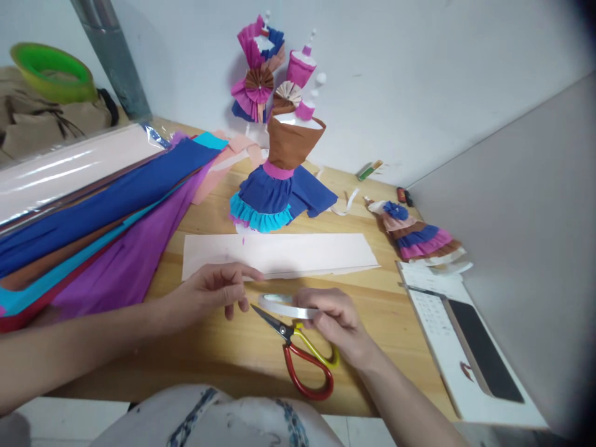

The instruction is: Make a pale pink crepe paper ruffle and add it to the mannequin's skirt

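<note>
My right hand (333, 320) grips a narrow roll of tape (293, 308) by its right side, above the table's front part. To the left of the roll, my left hand (216, 288) is open, its index finger stretched out and the fingers apart. Beneath the roll lie scissors (298, 354) with one red and one yellow handle, blades pointing up-left. A long pale strip of paper (284, 253) rests flat beyond both hands. Behind it stands a small dress form (284, 167) in a brown top, pink waistband and blue skirt with a turquoise ruffle.
Coloured crepe paper sheets (107, 205) cover the left side. More paper-dressed figures (258, 74) are at the wall, and another paper dress (419, 233) lies at right. A white board with a dark panel (484, 347) borders the right edge. A green tape roll (53, 71) sits back left.
</note>
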`<state>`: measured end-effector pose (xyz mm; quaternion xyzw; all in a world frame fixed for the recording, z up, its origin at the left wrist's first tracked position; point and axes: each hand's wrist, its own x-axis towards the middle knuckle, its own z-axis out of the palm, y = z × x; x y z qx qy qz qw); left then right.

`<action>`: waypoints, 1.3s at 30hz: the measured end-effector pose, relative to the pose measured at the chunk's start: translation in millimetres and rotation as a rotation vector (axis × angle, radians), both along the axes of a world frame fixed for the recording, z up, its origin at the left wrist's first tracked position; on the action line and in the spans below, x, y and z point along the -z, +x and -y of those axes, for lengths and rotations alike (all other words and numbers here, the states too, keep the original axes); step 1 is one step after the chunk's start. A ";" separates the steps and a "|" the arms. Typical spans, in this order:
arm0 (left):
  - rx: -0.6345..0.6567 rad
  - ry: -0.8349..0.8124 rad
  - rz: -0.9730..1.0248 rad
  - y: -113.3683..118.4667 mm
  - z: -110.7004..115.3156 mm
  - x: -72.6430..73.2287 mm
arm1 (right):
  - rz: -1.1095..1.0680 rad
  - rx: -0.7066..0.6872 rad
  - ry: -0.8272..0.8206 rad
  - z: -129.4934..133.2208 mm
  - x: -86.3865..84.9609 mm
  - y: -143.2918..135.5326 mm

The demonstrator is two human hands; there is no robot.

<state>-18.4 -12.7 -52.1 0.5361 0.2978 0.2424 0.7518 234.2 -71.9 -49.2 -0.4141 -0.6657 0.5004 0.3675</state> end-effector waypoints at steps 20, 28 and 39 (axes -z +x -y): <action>0.023 -0.067 -0.053 4.4 14.9 6.7 | -0.569 0.237 -0.015 4.3 14.7 -41.9; -0.021 0.022 -0.068 3.3 21.3 2.4 | -0.604 0.259 -0.037 6.6 18.3 -43.6; 0.121 0.464 -0.106 -2.1 15.8 5.7 | -0.666 0.125 0.028 9.5 14.6 -46.9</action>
